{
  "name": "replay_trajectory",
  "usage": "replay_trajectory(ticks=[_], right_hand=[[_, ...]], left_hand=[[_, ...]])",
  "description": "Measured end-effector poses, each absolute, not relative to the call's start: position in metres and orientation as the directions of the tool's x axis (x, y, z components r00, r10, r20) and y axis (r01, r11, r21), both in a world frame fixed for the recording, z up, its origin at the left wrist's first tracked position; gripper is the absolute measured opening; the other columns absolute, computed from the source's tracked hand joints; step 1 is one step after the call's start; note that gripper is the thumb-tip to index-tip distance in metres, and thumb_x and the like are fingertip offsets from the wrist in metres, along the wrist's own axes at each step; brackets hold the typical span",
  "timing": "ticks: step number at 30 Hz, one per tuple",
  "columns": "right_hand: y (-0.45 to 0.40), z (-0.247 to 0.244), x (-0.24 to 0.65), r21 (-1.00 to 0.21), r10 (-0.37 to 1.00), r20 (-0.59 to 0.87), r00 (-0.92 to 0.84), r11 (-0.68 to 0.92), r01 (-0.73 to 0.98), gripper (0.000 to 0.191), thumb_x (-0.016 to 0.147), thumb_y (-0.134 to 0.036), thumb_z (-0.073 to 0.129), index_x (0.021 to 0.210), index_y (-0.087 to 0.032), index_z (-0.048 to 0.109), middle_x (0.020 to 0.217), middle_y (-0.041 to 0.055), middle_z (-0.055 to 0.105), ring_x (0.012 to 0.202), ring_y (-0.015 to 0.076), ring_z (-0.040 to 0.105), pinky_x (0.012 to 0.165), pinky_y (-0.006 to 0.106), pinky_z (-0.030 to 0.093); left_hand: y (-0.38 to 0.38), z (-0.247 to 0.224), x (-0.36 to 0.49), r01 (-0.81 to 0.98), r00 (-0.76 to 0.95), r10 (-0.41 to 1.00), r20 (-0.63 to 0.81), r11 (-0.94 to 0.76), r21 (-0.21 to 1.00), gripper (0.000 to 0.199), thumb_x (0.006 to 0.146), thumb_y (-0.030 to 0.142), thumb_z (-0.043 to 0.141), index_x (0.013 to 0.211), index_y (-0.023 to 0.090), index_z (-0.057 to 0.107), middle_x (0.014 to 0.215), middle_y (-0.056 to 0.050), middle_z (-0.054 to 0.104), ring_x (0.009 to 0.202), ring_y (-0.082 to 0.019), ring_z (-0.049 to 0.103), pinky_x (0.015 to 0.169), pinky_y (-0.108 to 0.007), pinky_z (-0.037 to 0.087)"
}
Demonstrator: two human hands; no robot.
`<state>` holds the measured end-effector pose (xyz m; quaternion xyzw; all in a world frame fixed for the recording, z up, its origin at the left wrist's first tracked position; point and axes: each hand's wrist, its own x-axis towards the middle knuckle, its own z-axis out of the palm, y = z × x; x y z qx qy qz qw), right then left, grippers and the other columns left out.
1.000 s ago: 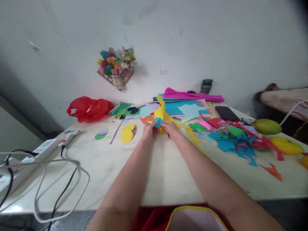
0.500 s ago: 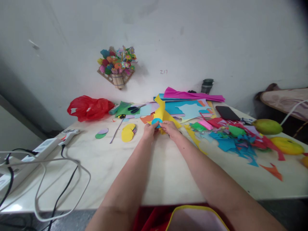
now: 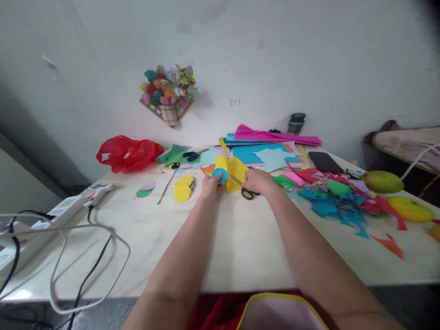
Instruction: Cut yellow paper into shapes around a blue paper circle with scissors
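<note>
My left hand (image 3: 211, 184) pinches a blue paper circle (image 3: 220, 175) against a folded yellow sheet (image 3: 236, 169), which stands up behind it. The thumb lies on the circle's face. My right hand (image 3: 259, 182) is closed at the sheet's right edge, on a pair of scissors (image 3: 247, 194) with black handles. Their blades point left across the yellow sheet, and a handle loop shows below my fingers. How the fingers sit on the handles is partly hidden. Yellow paper circles (image 3: 182, 190) lie in a small pile left of my left hand.
Blue, red and green scraps (image 3: 330, 201) heap up at the right, beside a phone (image 3: 325, 162) and mangoes (image 3: 381, 181). Coloured sheets (image 3: 275, 156) lie along the wall with another pair of scissors (image 3: 193, 156). A red plastic bag (image 3: 127, 153) and power strip (image 3: 62, 213) are at left.
My right hand has moved right, away from the blue circle, and the scissors now show in front of the yellow sheet. My left hand and the circle have shifted slightly left.
</note>
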<state>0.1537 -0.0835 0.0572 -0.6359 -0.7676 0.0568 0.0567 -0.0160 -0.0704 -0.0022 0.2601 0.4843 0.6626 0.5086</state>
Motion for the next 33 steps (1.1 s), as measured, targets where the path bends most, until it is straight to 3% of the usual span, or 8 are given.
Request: replay_trajectory(ticks=[3, 6, 18, 21, 24, 28, 31, 33], right_hand=[[-0.092, 0.063, 0.151, -0.043, 0.975, -0.131, -0.177, 0.172, 0.984, 0.038, 0.085, -0.022, 0.069, 0.122, -0.013, 0.076, 0.124, 0.0209, 0.076, 0.117, 0.0347, 0.071, 0.087, 0.036, 0.053], [-0.096, 0.062, 0.148, -0.024, 0.965, -0.188, -0.183, 0.182, 0.983, 0.047, 0.084, -0.016, 0.066, 0.131, -0.01, 0.072, 0.127, 0.024, 0.074, 0.119, 0.0343, 0.072, 0.089, 0.035, 0.055], [-0.087, 0.052, 0.152, -0.058, 0.981, -0.059, -0.185, 0.181, 0.982, 0.039, 0.088, -0.017, 0.063, 0.125, -0.011, 0.076, 0.127, 0.0238, 0.075, 0.119, 0.0343, 0.071, 0.091, 0.037, 0.055], [-0.077, 0.047, 0.159, -0.19, 0.987, 0.01, -0.161, 0.16, 0.969, 0.034, 0.085, -0.018, 0.067, 0.116, -0.018, 0.081, 0.123, 0.0175, 0.078, 0.114, 0.0319, 0.073, 0.083, 0.033, 0.055], [-0.067, 0.041, 0.162, -0.418, 0.985, 0.06, -0.165, 0.174, 0.891, 0.021, 0.081, -0.02, 0.075, 0.1, -0.021, 0.083, 0.102, 0.0115, 0.082, 0.098, 0.0279, 0.076, 0.069, 0.028, 0.053], [-0.068, 0.04, 0.159, -0.862, 0.98, -0.022, -0.197, 0.081, 0.5, 0.019, 0.076, -0.016, 0.079, 0.095, -0.018, 0.076, 0.067, 0.0037, 0.073, 0.06, 0.0185, 0.07, 0.045, 0.023, 0.044], [-0.074, 0.041, 0.159, -0.979, 0.946, -0.041, -0.322, 0.026, 0.201, 0.023, 0.075, -0.014, 0.081, 0.094, -0.017, 0.068, 0.065, 0.0003, 0.07, 0.05, 0.012, 0.063, 0.039, 0.019, 0.04], [-0.076, 0.042, 0.161, -0.992, 0.916, -0.037, -0.4, 0.016, 0.129, 0.023, 0.077, -0.019, 0.083, 0.089, -0.017, 0.064, 0.063, -0.0012, 0.068, 0.046, 0.0094, 0.06, 0.038, 0.017, 0.038]], left_hand=[[-0.068, -0.006, -0.019, -0.441, -0.388, 0.913, -0.126, -0.064, 0.895, 0.029, 0.064, 0.018, 0.091, 0.069, 0.016, 0.062, 0.061, -0.001, 0.065, 0.056, -0.012, 0.059, 0.058, -0.026, 0.047], [-0.066, -0.008, -0.021, -0.47, -0.416, 0.903, -0.106, -0.114, 0.875, 0.026, 0.065, 0.015, 0.089, 0.07, 0.017, 0.063, 0.066, -0.002, 0.068, 0.062, -0.015, 0.063, 0.063, -0.028, 0.052], [-0.052, -0.019, -0.026, -0.479, -0.545, 0.834, -0.085, -0.226, 0.848, 0.03, 0.063, 0.016, 0.087, 0.071, 0.019, 0.058, 0.065, 0.002, 0.063, 0.07, -0.017, 0.069, 0.077, -0.033, 0.058], [-0.05, -0.021, -0.028, -0.486, -0.562, 0.824, -0.066, -0.264, 0.833, 0.032, 0.063, 0.014, 0.088, 0.07, 0.019, 0.057, 0.064, 0.002, 0.062, 0.069, -0.017, 0.069, 0.078, -0.033, 0.057], [-0.05, -0.023, -0.031, -0.471, -0.56, 0.828, -0.032, -0.286, 0.835, 0.032, 0.062, 0.019, 0.09, 0.069, 0.018, 0.059, 0.063, 0.001, 0.063, 0.067, -0.017, 0.069, 0.076, -0.032, 0.056], [-0.05, -0.023, -0.035, -0.449, -0.525, 0.851, -0.008, -0.269, 0.852, 0.032, 0.061, 0.025, 0.092, 0.068, 0.017, 0.062, 0.062, 0.0, 0.064, 0.068, -0.017, 0.07, 0.076, -0.032, 0.057], [-0.052, -0.019, -0.036, -0.471, -0.478, 0.878, 0.023, -0.279, 0.837, 0.032, 0.06, 0.027, 0.093, 0.07, 0.017, 0.065, 0.064, -0.001, 0.067, 0.074, -0.02, 0.072, 0.078, -0.034, 0.059], [-0.055, -0.015, -0.035, -0.506, -0.445, 0.895, 0.032, -0.281, 0.816, 0.033, 0.059, 0.026, 0.095, 0.071, 0.017, 0.066, 0.067, -0.002, 0.07, 0.077, -0.022, 0.074, 0.081, -0.036, 0.06]])
